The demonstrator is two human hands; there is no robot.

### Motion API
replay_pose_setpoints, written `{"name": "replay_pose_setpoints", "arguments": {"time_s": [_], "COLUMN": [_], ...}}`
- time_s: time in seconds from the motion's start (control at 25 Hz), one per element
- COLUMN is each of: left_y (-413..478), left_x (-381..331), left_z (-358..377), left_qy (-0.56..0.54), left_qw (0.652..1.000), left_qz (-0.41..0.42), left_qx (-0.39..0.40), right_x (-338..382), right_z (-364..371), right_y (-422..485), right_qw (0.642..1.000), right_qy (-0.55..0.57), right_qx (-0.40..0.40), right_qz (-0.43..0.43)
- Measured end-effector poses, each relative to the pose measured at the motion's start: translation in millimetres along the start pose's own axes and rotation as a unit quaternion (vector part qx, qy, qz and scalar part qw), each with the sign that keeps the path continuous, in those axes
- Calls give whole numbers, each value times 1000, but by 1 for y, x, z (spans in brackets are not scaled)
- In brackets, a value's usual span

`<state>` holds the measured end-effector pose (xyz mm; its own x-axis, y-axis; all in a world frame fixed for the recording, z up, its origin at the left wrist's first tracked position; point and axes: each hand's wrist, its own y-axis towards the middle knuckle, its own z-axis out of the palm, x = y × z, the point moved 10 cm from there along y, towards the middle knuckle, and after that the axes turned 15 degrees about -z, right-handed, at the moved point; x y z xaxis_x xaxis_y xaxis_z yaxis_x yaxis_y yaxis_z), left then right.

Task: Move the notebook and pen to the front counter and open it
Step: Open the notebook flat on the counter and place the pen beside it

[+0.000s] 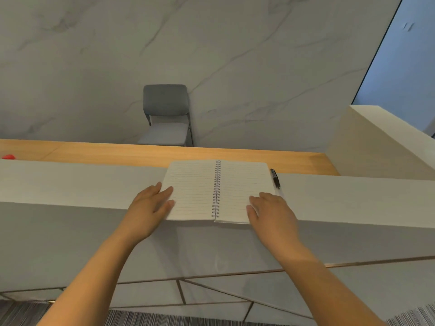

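Note:
A spiral-bound notebook (217, 184) lies open on the grey top of the front counter (82, 182), showing two lined pages. Just beyond its right edge rests a pen (275, 180) with a black cap and clear barrel. My left hand (150, 205) lies flat with its fingertips on the lower left corner of the left page. The lower part of the right page is under my right hand (270, 214), fingers spread and flat. Neither hand grips anything.
Behind the counter top runs a lower wooden desk surface (117, 152) with a small red object (9, 157) at the far left. A grey chair (166, 116) stands against the marble wall. A cream block (376, 142) rises at the right.

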<state>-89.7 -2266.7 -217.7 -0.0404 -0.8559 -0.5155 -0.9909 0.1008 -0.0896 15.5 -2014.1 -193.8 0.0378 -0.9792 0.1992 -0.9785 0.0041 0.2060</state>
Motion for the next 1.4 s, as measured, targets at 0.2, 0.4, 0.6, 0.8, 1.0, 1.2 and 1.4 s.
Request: {"name": "replay_pose_setpoints", "arguments": {"time_s": [0.2, 0.4, 0.6, 0.8, 1.0, 1.2, 1.4], "left_y": [-4, -6, -2, -1, 5, 9, 11], "left_x": [-5, 1, 27, 30, 28, 30, 33], "left_z": [-1, -6, -20, -21, -24, -21, -21], "left_qy": [39, 60, 67, 86, 161, 160, 144], "left_qw": [999, 998, 998, 996, 987, 987, 989], "left_qz": [0, 10, 5, 11, 0, -6, -5], "left_qx": [10, 14, 20, 11, -8, -14, -14], "right_x": [8, 16, 43, 47, 49, 49, 48], "right_z": [-1, -2, 7, 8, 9, 6, 4], "right_y": [1, -1, 5, 4, 7, 8, 8], "right_qw": [999, 999, 999, 999, 1000, 999, 998], "right_qy": [-14, -12, 5, 4, -15, -14, -14], "right_qx": [-4, -16, -10, -12, -7, -33, -42], "right_qz": [-33, -31, -38, -31, -23, -29, -34]}}
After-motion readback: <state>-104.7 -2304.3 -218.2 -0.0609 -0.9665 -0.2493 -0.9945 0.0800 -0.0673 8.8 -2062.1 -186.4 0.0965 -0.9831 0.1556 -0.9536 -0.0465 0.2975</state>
